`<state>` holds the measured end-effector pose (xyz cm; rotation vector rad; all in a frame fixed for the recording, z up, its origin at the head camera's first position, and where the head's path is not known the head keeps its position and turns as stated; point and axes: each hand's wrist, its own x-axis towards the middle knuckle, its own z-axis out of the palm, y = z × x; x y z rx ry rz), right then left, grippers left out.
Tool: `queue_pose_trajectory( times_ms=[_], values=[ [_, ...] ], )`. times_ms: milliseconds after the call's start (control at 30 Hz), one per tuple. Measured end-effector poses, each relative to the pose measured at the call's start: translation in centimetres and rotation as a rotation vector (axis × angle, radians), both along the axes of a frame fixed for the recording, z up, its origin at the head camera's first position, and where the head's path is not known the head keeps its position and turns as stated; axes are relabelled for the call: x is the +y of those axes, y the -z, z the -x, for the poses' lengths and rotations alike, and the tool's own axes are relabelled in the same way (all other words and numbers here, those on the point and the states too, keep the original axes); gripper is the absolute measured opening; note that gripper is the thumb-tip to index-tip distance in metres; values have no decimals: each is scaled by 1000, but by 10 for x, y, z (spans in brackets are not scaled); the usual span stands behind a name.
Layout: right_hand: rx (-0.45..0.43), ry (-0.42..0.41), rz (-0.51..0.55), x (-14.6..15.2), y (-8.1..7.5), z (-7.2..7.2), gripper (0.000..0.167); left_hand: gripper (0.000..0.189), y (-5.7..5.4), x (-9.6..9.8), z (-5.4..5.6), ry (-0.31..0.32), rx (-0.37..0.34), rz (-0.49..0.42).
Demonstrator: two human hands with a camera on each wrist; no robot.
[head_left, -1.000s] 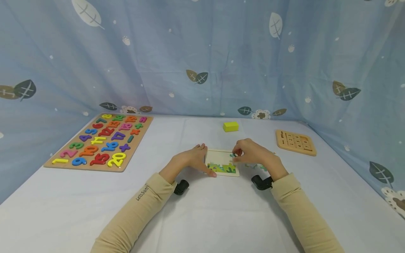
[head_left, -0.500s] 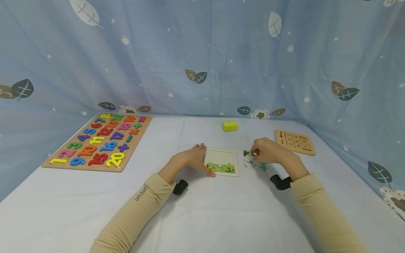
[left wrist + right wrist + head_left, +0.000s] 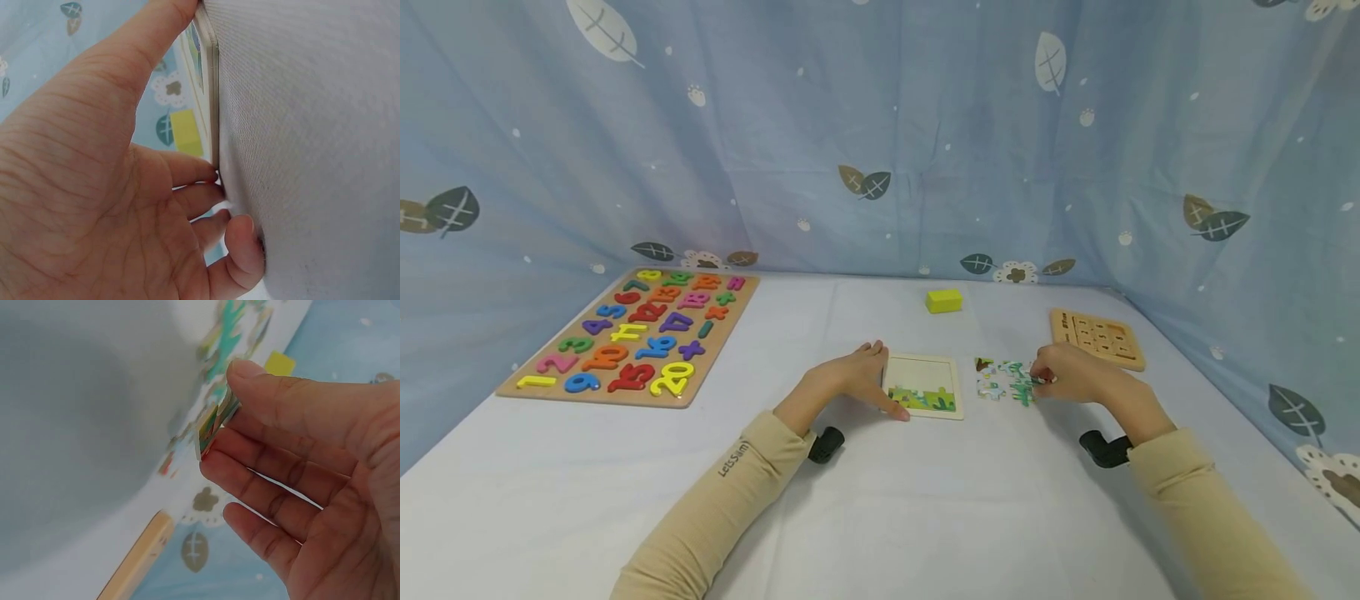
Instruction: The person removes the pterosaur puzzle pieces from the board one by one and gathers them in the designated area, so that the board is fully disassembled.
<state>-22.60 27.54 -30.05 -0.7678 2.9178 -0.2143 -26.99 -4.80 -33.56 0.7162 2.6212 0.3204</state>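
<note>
A shallow square puzzle tray [image 3: 921, 369] lies on the table, its lower part filled with green jigsaw pieces [image 3: 931, 399]. My left hand [image 3: 853, 375] rests along the tray's left side, fingers extended; the thumb touches the front edge and the fingertips sit by the far corner, as the left wrist view shows. To the right, my right hand [image 3: 1075, 375] pinches a small puzzle piece [image 3: 209, 431] between thumb and fingertips, tilted on edge. Loose puzzle pieces [image 3: 992, 386] lie grouped between the tray and that hand, whose fingertips overlap the group's right side.
A large board of coloured numbers [image 3: 718, 337] lies at the left. Behind the tray stands a yellow block [image 3: 943, 301]. A wooden board with engraved numbers [image 3: 1131, 360] lies beyond my right hand. A blue patterned curtain [image 3: 880, 125] hangs behind the table.
My right hand has moved right, from the tray's right edge across the loose pieces to their far side, uncovering them. My left hand stays at the tray.
</note>
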Motion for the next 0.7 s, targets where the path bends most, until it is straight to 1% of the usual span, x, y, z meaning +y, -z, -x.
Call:
queue_pose_trajectory(
  times_ms=[267, 400, 500, 700],
  values=[
    [38, 5, -12, 12, 7, -3, 15, 116, 1, 0, 0, -1, 4, -11],
    [31, 8, -5, 14, 10, -5, 15, 117, 0, 0, 0, 5, 5, -10],
    [33, -1, 13, 14, 12, -7, 16, 116, 0, 0, 1, 11, 9, -1],
    [56, -24, 13, 15, 14, -6, 24, 116, 1, 0, 1, 13, 15, 6]
  ],
)
